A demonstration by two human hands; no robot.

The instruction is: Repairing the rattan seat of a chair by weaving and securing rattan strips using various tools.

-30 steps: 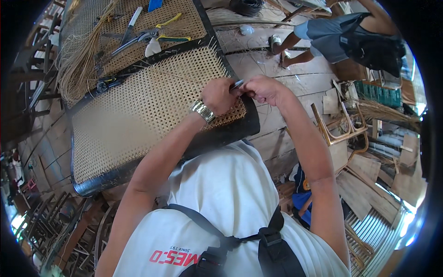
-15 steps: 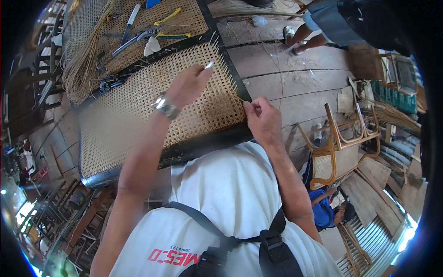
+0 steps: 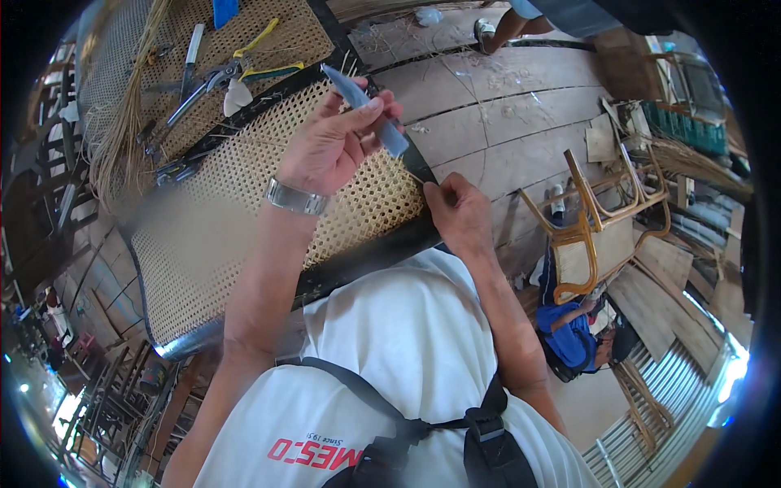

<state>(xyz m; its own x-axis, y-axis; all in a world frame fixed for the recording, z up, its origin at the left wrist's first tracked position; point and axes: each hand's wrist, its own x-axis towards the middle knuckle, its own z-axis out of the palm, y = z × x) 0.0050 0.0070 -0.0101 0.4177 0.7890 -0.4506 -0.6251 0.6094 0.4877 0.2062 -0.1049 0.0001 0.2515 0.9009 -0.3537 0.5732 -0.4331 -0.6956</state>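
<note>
**Blade gripped in left hand; cane strand pinched at panel edge**

A closed grip is seen on both hands. A small knife [image 3: 366,106] with a pale blade is held in the left hand [image 3: 329,146], raised above the woven cane panel [image 3: 244,220], the blade pointing up and away. A metal watch [image 3: 295,198] is worn on that wrist. The right hand [image 3: 460,211] is closed at the panel's dark frame [image 3: 366,256], near its right corner, where a thin cane strand [image 3: 413,175] is pinched between the fingers.

The panel is laid tilted across the person's front. Behind it, a second woven panel [image 3: 285,41] serves as a surface; yellow-handled pliers [image 3: 260,49], a blue item and further hand tools are laid on it. A bundle of loose cane [image 3: 122,130] is lying just beside these. A wooden chair frame [image 3: 602,220] is lying on the plank floor to the right, well apart.
</note>
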